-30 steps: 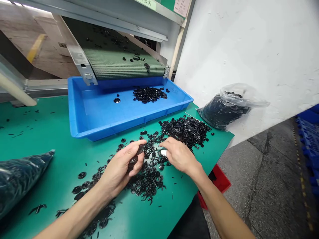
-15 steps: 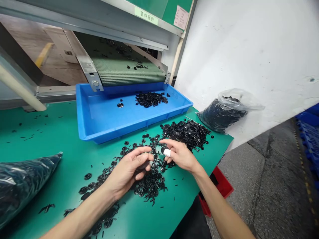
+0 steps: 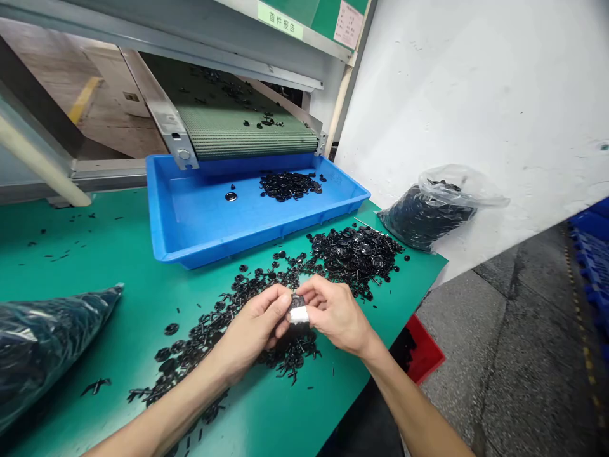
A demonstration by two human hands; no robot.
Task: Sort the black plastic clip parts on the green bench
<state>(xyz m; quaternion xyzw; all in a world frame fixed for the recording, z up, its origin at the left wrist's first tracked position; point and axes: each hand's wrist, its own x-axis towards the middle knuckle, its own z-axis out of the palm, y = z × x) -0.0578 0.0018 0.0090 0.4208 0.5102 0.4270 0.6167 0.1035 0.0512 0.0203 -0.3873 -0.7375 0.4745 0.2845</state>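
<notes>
My left hand [image 3: 266, 317] and my right hand [image 3: 330, 311] meet over the small black parts [image 3: 295, 352] spread on the green table [image 3: 280, 419]. Fingers of both hands are closed together, pinching something dark and small between the fingertips; its shape is mostly hidden. A white band with a black tip wraps one finger or thumb of my right hand. Just beyond the hands lies a denser heap of black round pieces [image 3: 354, 254].
A blue tray [image 3: 214, 244] holding black parts sits under the end of a green conveyor belt [image 3: 247, 139]. Filled plastic bags stand at the left [image 3: 47, 343] and right [image 3: 428, 212]. A red bin [image 3: 425, 355] is below the table's right edge.
My right hand has moved left and my left hand slightly right, so that they now touch. Fingers that were apart have closed on something small.
</notes>
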